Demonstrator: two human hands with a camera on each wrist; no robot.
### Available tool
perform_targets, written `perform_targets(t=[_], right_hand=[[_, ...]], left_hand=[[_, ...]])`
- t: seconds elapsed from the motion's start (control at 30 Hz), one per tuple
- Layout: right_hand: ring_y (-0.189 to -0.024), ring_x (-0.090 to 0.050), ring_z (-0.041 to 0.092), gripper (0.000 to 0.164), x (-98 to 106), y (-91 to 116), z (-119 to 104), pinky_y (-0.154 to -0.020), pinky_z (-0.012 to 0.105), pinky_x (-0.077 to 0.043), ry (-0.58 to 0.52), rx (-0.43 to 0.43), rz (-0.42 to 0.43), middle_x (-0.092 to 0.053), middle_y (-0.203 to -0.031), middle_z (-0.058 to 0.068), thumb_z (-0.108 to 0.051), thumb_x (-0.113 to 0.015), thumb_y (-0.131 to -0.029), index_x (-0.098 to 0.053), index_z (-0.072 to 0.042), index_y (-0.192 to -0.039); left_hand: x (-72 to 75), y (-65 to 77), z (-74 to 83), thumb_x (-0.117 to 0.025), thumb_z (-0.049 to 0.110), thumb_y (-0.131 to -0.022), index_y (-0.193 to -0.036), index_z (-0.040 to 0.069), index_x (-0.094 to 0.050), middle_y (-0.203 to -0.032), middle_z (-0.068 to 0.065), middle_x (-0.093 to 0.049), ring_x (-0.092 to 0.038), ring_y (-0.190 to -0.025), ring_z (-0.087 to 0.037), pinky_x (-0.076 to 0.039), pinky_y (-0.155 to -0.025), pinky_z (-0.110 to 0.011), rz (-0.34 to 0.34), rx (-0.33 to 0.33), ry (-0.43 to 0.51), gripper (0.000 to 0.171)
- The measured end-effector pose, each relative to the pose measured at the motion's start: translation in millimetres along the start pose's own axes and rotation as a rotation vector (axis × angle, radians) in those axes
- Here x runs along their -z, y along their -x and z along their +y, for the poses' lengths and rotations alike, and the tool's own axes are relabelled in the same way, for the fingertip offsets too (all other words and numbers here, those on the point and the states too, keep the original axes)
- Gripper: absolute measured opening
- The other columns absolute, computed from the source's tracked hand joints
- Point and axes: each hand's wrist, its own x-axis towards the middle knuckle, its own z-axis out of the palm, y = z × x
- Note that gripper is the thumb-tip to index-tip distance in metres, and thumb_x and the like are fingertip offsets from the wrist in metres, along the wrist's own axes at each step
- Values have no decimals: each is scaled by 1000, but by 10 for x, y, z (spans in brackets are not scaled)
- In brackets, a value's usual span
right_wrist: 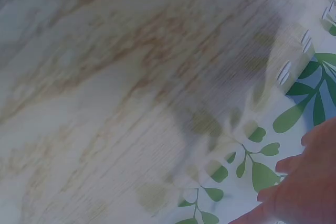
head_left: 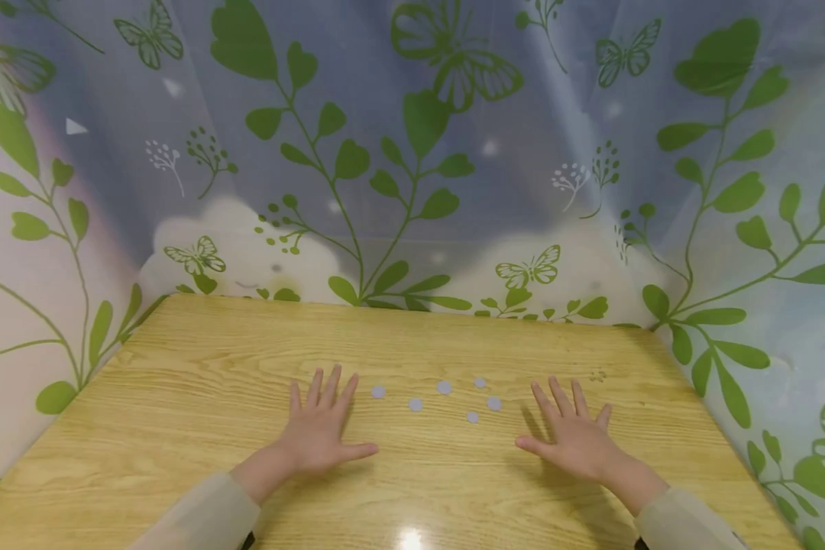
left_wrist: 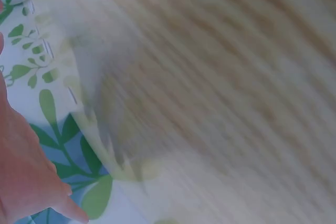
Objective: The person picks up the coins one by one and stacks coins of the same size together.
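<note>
My left hand [head_left: 315, 434] is spread palm down over the wood-grain table, fingers straight and pointing forward, thumb out to the right. My right hand [head_left: 579, 441] mirrors it on the other side, its thumb toward the middle. Both cast shadows on the tabletop and hold nothing. Between them several small flat grey discs lie scattered; one grey disc [head_left: 378, 392] is just right of the left fingertips, and another disc [head_left: 494, 403] is nearest the right hand. Each wrist view catches only part of its hand, the left hand [left_wrist: 26, 166] at the left edge and the right hand [right_wrist: 310, 182] at lower right.
The wood-grain table [head_left: 412, 473] runs back to a hanging curtain [head_left: 509, 183] printed with green leaves and butterflies, which encloses it on the left, back and right. A small cluster of dark marks [head_left: 597, 376] shows on the tabletop beyond the right hand.
</note>
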Motion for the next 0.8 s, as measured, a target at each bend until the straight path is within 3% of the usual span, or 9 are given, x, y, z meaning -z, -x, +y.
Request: perform_targets(t=[0.4, 0.8], right_hand=[[-137, 1, 56, 87, -72, -226, -111, -88, 84, 3, -24, 15, -20, -10, -155, 24, -59, -51, -87, -18, -10, -150], [-138, -8, 53, 83, -85, -579, -343, -94, 81, -3, -1, 60, -22, -21, -151, 26, -59, -58, -83, -34, -8, -144]], left_hand=[[33, -271, 283, -58, 68, -77, -150, 12, -20, -156, -20, -4, 1, -142, -45, 6, -105, -71, -45, -23, 30, 99], [-66, -687, 520, -59, 65, -78, -146, 15, -31, -156, -20, -8, -3, -142, -45, 3, -105, -72, -65, -51, -17, 89]])
